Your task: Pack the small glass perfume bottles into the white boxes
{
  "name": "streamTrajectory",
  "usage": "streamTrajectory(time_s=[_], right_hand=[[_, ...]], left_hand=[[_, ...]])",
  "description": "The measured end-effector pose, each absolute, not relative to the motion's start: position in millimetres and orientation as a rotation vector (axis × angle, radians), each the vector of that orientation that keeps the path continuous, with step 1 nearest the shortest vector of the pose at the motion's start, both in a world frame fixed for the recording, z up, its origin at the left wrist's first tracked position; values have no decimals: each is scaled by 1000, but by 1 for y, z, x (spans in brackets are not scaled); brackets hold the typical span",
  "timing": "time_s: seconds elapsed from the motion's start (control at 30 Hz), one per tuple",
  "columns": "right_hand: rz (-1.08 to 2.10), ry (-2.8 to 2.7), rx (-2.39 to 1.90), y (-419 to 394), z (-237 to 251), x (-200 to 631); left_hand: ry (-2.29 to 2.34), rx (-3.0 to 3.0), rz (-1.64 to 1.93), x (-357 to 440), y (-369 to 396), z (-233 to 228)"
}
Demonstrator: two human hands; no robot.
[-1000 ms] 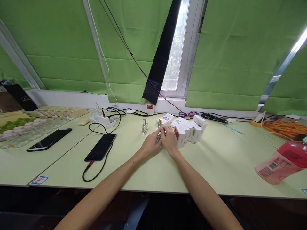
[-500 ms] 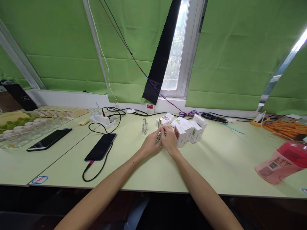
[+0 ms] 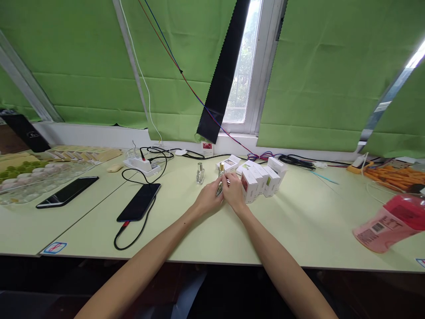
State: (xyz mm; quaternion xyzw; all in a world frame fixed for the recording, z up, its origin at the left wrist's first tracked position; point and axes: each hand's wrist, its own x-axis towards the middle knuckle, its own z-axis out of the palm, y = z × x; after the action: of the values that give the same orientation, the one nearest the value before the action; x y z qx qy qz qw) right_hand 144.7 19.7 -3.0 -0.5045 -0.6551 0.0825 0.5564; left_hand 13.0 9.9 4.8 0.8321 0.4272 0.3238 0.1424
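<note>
My left hand is closed around a small clear glass bottle, mostly covered by the fingers. Over the top of that bottle, my right hand has its fingers pinched together, with a shiny silvery bit showing between them. Just behind my hands a gold-capped bottle stands partly hidden. To the left, a clear glass bottle with a silver cap stands upright on the table. Close by my right hand is a group of small white boxes, some with a picture on the front.
Left of my arms lies a phone on a charging cable, near a white power strip. Another phone and an egg tray are further left. At the right stands a pink bottle. Cables run along the wall.
My hands stay together on the small glass bottle, with almost no visible movement. The whole view has shifted very slightly.
</note>
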Motion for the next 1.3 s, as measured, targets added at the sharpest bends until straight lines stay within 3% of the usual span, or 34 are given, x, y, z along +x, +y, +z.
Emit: streamTrajectory(time_s=[1.3], right_hand=[[215,-1550,-1175,21,-4,146]], left_hand=[[1235,2393,946,13,8,5]])
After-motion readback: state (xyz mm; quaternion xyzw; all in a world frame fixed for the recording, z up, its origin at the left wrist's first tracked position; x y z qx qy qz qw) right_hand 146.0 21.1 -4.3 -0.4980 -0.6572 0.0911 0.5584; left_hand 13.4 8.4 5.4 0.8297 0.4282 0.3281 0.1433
